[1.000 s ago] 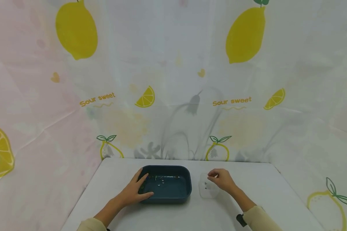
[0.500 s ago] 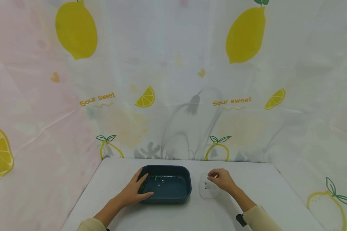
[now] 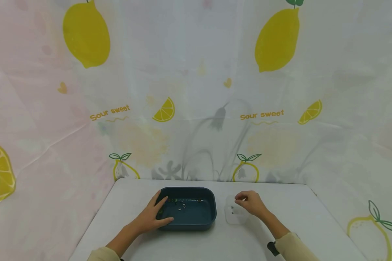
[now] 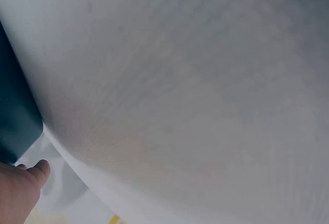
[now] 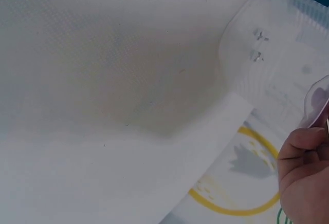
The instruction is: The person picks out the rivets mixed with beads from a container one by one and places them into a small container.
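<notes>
hanging behind it all: lemon-print backdrop [image 3: 196, 79], low risk. white table [image 3: 183, 250] next, pale top, so anything see-through dropped on it would be hard to find. dark blue tub [image 3: 189, 227] sits upright on the table, left of the clear tray; a hard push or tug on one side would likely drag or tip it and send its contents sliding. left hand [image 3: 151, 214] lies spread over the tub's left side, fingers across the rim, thumb over the near edge; looks rested rather than clamped, so a bump could slip it loose. right hand [image 3: 251, 203] is curled, thumb to forefinger, over the far part of the clear tray [image 3: 230, 219]; a low wrist could catch the tray and shove it, since it looks thin and light. clear piece [image 5: 313, 93] with a curved edge seems pinched at those fingertips, partly out of frame, can't tell what it is; a loose pinch could drop it. shiny bits [image 3: 179, 208] in the tub could scatter if it jolts. two tiny specks [image 5: 257, 56] in the tray, easiest to lose: fingertips could miss or flick them.
</notes>
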The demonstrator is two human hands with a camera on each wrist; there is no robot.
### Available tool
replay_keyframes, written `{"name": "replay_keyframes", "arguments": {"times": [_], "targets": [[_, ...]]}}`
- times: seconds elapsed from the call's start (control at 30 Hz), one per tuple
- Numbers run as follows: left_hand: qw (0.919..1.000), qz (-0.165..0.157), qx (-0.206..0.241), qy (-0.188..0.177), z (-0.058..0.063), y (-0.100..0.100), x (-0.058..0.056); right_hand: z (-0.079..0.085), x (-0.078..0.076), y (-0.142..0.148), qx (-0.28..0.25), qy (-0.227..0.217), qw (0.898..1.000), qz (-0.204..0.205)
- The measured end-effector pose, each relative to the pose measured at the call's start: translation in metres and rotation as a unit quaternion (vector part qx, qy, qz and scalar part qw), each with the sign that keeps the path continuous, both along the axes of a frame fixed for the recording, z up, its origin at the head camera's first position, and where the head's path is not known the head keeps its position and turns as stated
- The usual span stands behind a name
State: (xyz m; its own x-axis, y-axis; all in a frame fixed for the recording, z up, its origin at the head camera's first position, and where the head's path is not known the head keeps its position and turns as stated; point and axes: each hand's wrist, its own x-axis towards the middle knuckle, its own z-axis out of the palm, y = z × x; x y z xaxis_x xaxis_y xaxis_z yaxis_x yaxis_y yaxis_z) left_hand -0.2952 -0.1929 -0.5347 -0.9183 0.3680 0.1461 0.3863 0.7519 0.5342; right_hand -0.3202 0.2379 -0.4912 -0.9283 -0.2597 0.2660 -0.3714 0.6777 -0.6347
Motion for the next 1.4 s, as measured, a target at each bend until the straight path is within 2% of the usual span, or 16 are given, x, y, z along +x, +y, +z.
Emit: {"name": "replay_keyframes", "arguments": {"times": [0.2,0.5,0.63,0.93,1.03,1.17,1.27,1.4], "targets": [[1.0000,0.003,0.004,0.001,0.002,0.000,0.001,0.003,0.001,-0.001,-0.002,-0.005,1.000,0.005],[1.0000,0.005,0.001,-0.002,0.000,-0.001,0.001,0.002,0.003,-0.003,0.001,-0.014,1.000,0.000],[1.0000,0.003,0.002,0.001,0.000,0.000,0.000,0.003,0.005,-0.001,0.000,-0.004,1.000,0.004],[1.0000,0.000,-0.001,0.009,0.002,-0.001,0.003,0.009,0.009,-0.003,-0.049,0.027,0.997,-0.048],[1.0000,-0.001,-0.001,0.006,0.003,-0.002,0.003,0.009,0.009,-0.009,-0.051,0.058,0.995,-0.057],[1.0000,-0.004,0.004,0.002,0.003,-0.002,0.004,0.006,0.009,-0.018,-0.013,0.133,0.989,-0.062],[1.0000,-0.002,0.003,-0.001,0.003,-0.001,0.003,0.006,0.008,-0.025,0.019,0.181,0.982,-0.052],[1.0000,0.002,0.001,-0.004,0.003,0.001,0.001,0.008,0.007,-0.032,0.043,0.225,0.973,-0.033]]}}
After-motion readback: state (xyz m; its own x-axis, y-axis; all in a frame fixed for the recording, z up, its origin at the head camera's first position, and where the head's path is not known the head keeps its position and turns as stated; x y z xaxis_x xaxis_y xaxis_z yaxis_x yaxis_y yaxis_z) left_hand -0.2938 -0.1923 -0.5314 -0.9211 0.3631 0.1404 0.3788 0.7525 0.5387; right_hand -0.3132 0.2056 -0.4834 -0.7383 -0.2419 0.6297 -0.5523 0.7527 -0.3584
